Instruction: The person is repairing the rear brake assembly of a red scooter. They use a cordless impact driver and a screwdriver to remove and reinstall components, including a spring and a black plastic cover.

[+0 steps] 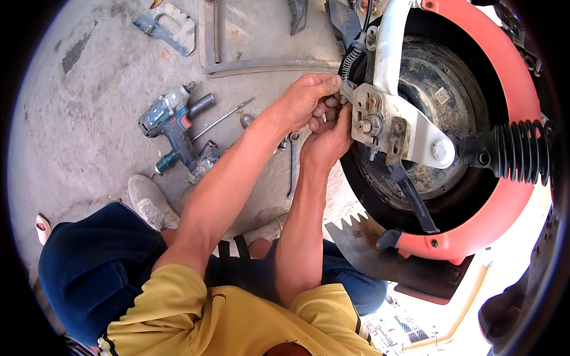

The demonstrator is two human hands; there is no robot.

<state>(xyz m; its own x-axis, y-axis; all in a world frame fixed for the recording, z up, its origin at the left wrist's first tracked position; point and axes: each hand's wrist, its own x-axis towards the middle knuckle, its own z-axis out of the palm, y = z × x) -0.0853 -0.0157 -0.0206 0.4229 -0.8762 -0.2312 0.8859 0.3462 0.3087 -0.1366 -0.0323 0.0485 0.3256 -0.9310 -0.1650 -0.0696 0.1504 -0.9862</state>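
Note:
Both hands work at the brake side of a dirty wheel hub (439,89). The fingers of my left hand (306,101) pinch at the lower end of a black brake cable (351,56) with a coil spring around it. Close below, my right hand (328,141) is closed, its fingertips meeting the left ones; what they hold is hidden. Just right of the fingers stands a worn metal bracket (365,115) with bolts and a nut, joined to a white swingarm (424,139). A red fender (499,41) curves around the black tyre.
On the concrete floor to the left lie a blue impact wrench (172,124), a long screwdriver (219,120), a spanner (293,163) and a grey plastic part (169,29). A metal frame (267,64) lies beyond. A black shock absorber spring (522,153) juts at the right.

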